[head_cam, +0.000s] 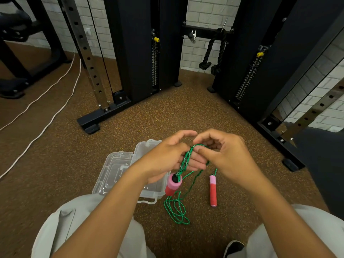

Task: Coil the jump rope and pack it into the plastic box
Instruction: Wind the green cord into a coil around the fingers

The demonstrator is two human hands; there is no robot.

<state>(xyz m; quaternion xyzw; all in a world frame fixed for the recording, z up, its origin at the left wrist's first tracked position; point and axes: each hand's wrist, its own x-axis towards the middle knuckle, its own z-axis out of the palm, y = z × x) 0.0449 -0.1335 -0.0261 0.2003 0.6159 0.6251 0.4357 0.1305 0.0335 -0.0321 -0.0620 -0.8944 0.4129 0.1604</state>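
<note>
**Rope looped over my left fingers, box open on the gym floor**

I am looking down at a brown speckled rubber floor (152, 116) in a gym. Ahead stand two black weight-stack towers (137, 53) against a white brick wall (204, 13), with a thick black rope grip (214, 51) hanging from the bar between them. A white cable (42, 97) trails over the floor on the left, and a mirror (312, 88) leans in on the right. My knees in pale grey trousers (61, 226) frame the bottom of the view, and a dark shoe (233, 247) shows near the right one.

The rope (186, 159) is thin green cord flecked with darker thread. Several turns of it lie around the fingers of my left hand (167, 159), which is curled partly closed around them. One handle (173, 184), pink foam over red with a black end cap, hangs just below that hand. My right hand (223, 155) is pinched on the cord at the top of the loop, thumb against fingers, touching the left fingertips. From there the cord drops to a loose tangle on the floor between my knees. The second handle (213, 190) lies flat on the floor, just right of the tangle.

The clear plastic box (119, 170) sits open on the floor beneath my left wrist, lid folded back, its white latch toward me.
</note>
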